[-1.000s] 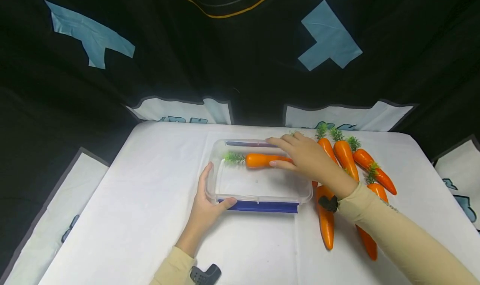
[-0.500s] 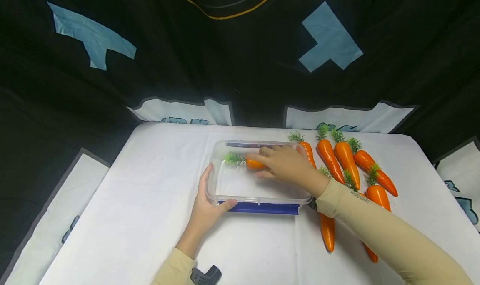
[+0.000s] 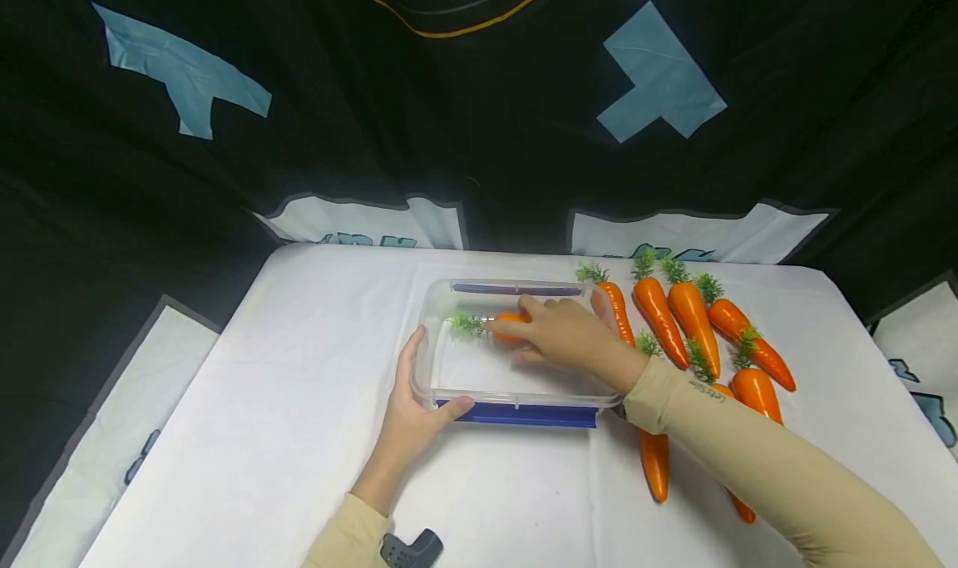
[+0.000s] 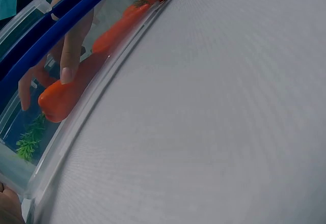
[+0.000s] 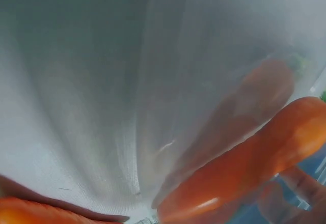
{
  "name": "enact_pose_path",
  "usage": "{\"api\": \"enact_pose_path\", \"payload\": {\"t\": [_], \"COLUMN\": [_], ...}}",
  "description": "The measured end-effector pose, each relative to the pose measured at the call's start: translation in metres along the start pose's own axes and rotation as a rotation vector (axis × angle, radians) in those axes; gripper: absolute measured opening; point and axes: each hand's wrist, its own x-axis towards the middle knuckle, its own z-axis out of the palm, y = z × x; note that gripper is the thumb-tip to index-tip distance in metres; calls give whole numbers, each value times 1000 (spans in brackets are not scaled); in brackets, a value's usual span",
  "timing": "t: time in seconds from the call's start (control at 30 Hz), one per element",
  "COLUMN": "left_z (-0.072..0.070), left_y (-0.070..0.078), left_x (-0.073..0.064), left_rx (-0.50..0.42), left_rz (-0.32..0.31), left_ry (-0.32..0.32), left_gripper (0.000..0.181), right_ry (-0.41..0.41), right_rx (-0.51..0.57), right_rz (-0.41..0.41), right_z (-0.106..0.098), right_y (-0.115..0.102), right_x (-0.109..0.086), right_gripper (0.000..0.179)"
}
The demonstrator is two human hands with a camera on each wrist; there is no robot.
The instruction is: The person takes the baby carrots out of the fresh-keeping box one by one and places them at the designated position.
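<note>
A clear plastic container (image 3: 479,385) with blue side clips (image 3: 524,413) stands on the white table. My left hand (image 3: 412,407) grips its left front corner, thumb over the front rim and fingers along the left wall. Inside lies an orange carrot (image 3: 512,318) with green leaves (image 3: 467,324) toward the left. My right hand (image 3: 569,337) reaches into the container and holds this carrot near its leafy end. Through the wall, the left wrist view shows fingers on both sides of the carrot (image 4: 58,102). The right wrist view shows the carrot (image 5: 244,168) close up beside the wall.
Several more carrots (image 3: 693,323) lie loose on the table right of the container, some partly under the right forearm. One carrot (image 3: 616,308) lies close along the container's right wall. A black cloth with blue patches (image 3: 662,69) hangs beyond the table (image 3: 337,293).
My right hand has slid left along the carrot from its tip to its leafy end. The carrot has shifted slightly toward the front. My left hand and the container have stayed put.
</note>
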Motion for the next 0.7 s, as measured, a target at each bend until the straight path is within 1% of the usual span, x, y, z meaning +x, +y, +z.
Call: {"api": "enact_pose_path", "payload": {"t": [0.1, 0.23, 0.33, 0.47, 0.63, 0.7], "left_z": [0, 0, 0, 1, 1, 1], "left_y": [0, 1, 2, 2, 2, 2], "left_x": [0, -1, -1, -1, -1, -1], "left_rx": [-9, -18, -19, -16, -13, -13], "left_rz": [6, 10, 14, 15, 15, 14], "left_ry": [-6, -12, -12, -8, -4, -2], "left_gripper": [111, 111, 111, 111, 111, 112], "right_ry": [-19, -89, -116, -119, -165, -168], "right_rx": [18, 30, 13, -9, 1, 2], "right_rz": [5, 27, 13, -26, -38, -48], "right_z": [0, 1, 2, 3, 3, 3], "right_y": [-1, -2, -1, -1, 0, 1], "right_x": [-1, -2, -3, -4, -6, -6], "right_gripper": [58, 59, 58, 55, 58, 57]}}
